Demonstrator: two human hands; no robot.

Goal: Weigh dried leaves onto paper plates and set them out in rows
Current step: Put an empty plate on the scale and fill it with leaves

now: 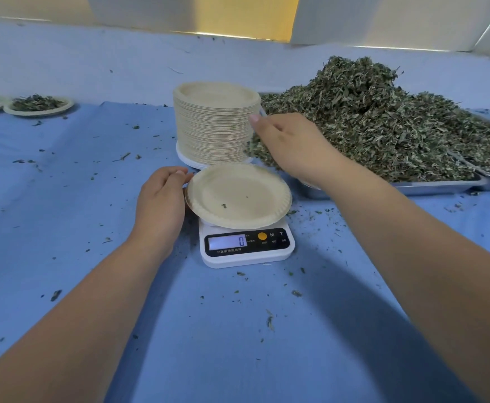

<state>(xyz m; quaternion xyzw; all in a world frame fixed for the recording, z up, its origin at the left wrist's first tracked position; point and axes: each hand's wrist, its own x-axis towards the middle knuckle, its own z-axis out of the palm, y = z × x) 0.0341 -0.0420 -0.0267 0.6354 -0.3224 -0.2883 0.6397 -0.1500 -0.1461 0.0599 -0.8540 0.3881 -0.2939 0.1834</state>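
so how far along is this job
Done: filled plates sit far left. In hand: an empty plate sits on the scale, reading 0; left hand touches its rim, right hand reaches by the leaf pile. Left: portioning that pile; a plate stack waits.

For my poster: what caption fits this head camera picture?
Left hand holds a round beige paper plate on a white digital scale reading zero; right hand hovers beside the dried green leaf heap.

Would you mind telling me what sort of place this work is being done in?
Probably a small herb-portioning workroom: a scale with a plate on it, a tall plate stack, and trays heaped with dried leaves, all on a blue cloth.
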